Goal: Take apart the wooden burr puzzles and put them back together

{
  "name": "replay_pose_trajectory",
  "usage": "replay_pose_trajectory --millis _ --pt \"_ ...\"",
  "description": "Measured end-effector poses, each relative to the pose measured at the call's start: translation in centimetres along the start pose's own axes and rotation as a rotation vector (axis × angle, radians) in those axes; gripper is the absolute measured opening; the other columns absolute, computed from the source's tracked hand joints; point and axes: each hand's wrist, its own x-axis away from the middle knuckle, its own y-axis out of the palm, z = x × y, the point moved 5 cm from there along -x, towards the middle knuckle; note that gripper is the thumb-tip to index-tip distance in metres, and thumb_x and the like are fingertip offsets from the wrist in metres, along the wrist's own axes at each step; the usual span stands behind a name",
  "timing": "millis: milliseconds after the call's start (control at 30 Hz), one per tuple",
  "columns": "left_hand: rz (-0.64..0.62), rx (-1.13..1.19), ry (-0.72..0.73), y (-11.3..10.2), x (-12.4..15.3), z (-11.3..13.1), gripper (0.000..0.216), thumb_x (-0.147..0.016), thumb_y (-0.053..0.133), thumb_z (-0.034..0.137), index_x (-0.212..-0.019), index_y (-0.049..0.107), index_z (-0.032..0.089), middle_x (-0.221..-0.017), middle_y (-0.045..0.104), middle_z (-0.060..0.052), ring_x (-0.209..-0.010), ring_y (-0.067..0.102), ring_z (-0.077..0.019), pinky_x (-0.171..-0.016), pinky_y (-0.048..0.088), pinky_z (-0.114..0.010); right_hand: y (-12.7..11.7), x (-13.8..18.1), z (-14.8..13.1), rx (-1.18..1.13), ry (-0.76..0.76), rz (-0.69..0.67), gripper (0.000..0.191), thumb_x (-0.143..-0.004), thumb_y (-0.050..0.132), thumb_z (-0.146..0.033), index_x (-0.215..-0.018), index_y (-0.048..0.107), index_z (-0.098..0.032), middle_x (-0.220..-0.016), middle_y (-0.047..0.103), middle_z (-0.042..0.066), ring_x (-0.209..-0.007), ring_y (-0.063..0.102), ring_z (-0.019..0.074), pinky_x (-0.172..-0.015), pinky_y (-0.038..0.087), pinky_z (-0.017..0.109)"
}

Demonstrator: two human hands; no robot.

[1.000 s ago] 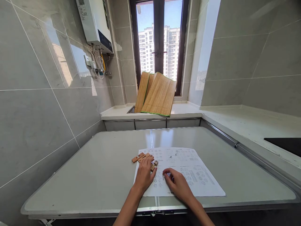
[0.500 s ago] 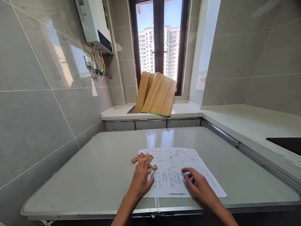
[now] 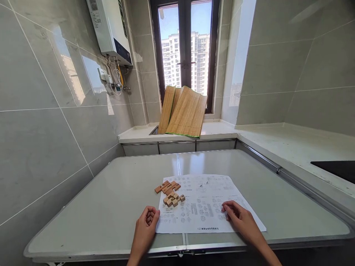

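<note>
A large printed sheet (image 3: 216,214) lies on the table, covered in small diagrams. On its left part sits a cluster of small wooden blocks (image 3: 175,203), with flat notched wooden pieces (image 3: 169,187) just behind. My left hand (image 3: 145,225) rests at the sheet's lower left edge, its fingers curled in and nothing visible in them. It is apart from the blocks. Over the sheet's right side is my right hand (image 3: 240,221), fingers bent and thumb close to the index finger, with no object showing.
The pale folding table (image 3: 105,210) has a seam down its middle and a metal front edge. Behind it, a folded bamboo mat (image 3: 186,112) leans against the window on a white ledge (image 3: 138,135). A white counter (image 3: 288,146) runs along the right.
My left hand has come off the wooden pieces and drawn back toward me and left, its fingers curling. The blocks are now uncovered. My right hand has shifted slightly right.
</note>
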Motion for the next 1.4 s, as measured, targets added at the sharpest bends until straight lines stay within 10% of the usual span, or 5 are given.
replay_pose_trajectory --millis 1400 --pt "-0.009 -0.044 0.004 -0.1 0.7 1.1 0.047 -0.081 0.061 0.069 -0.077 0.058 0.022 -0.070 0.052 0.002 -0.065 0.051 -0.0165 -0.060 0.044 -0.024 -0.4 0.4 0.0 -0.075 -0.001 0.023 0.042 -0.091 0.049 -0.062 -0.079 0.060 -0.023 -0.066 0.063 0.000 -0.066 0.060 0.0207 -0.067 0.048 0.030"
